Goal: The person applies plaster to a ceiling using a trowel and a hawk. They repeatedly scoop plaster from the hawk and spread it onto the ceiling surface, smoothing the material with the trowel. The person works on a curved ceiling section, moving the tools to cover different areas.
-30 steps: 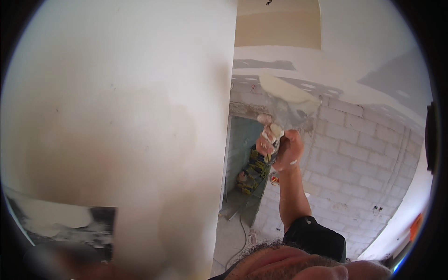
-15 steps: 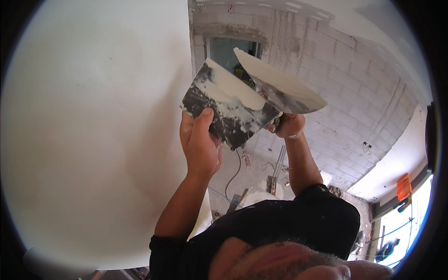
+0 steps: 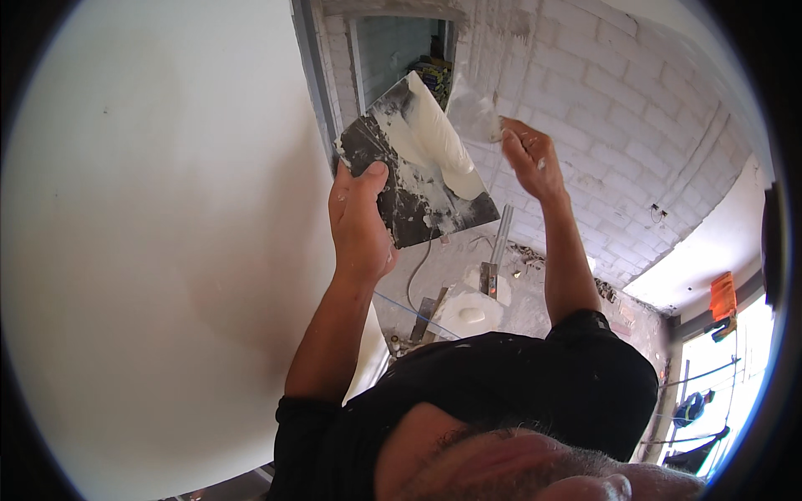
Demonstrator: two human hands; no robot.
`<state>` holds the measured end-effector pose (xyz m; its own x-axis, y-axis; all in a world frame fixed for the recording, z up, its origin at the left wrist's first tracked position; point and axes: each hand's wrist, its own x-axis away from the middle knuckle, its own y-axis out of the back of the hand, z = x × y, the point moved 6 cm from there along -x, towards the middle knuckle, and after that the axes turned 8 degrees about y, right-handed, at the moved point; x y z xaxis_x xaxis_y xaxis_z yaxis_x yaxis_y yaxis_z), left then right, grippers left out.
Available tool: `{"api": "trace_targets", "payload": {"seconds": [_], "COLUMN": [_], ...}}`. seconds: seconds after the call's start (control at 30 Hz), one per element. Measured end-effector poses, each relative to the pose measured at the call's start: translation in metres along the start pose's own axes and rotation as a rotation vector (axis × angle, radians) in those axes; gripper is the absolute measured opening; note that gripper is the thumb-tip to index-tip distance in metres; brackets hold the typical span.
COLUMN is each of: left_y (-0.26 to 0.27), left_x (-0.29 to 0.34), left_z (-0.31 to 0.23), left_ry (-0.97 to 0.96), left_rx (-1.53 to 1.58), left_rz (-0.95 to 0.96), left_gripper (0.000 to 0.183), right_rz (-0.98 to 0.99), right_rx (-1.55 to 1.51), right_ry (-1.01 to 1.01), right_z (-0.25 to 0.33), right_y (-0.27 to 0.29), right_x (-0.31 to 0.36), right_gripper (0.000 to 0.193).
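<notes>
- Plainly, the board sits in the left hand: the thumb lies over its dark face at the left edge, while the other fingers go behind that edge, mostly hidden. The hand is clamped on the board.
- Pale plaster runs in a thick band along the board's right edge, with thinner smears toward the thumb.
- The blade, blurred, is just beyond the board's upper right edge; whether the two touch, I cannot tell.
- The right hand, right of the board, has its fingers curled together on the blade's near end; the grip itself is partly hidden.
- The left forearm rises from below the board, wrist nearly straight, thumb uppermost.
- The right forearm comes up well to the board's right, and the hand bends at the wrist back toward it.
- Left of the board stands a smooth pale wall; right of it, a block wall; above it, a doorway.
</notes>
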<state>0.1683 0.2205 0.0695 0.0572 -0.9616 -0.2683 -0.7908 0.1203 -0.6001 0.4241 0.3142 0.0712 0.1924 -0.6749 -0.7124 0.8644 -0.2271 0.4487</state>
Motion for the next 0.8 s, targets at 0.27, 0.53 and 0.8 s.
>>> {"api": "trace_targets", "payload": {"seconds": [0.27,0.53,0.8], "left_y": [0.021,0.028,0.011], "left_x": [-0.017,-0.017,0.003], "left_z": [0.033,0.039,0.026], "left_ry": [-0.217,-0.494,-0.621], "left_rx": [-0.365,-0.545,-0.712], "left_rz": [0.009,-0.044,0.056], "left_gripper": [0.030,0.024,0.041], "right_rz": [-0.252,-0.156,-0.153], "right_rx": [0.323,0.817,0.825], "right_ry": [0.237,0.506,0.578], "right_z": [0.022,0.093,0.116], "right_y": [0.065,0.036,0.021], "right_x": [0.029,0.049,0.038], "right_gripper": [0.026,0.036,0.040]}}
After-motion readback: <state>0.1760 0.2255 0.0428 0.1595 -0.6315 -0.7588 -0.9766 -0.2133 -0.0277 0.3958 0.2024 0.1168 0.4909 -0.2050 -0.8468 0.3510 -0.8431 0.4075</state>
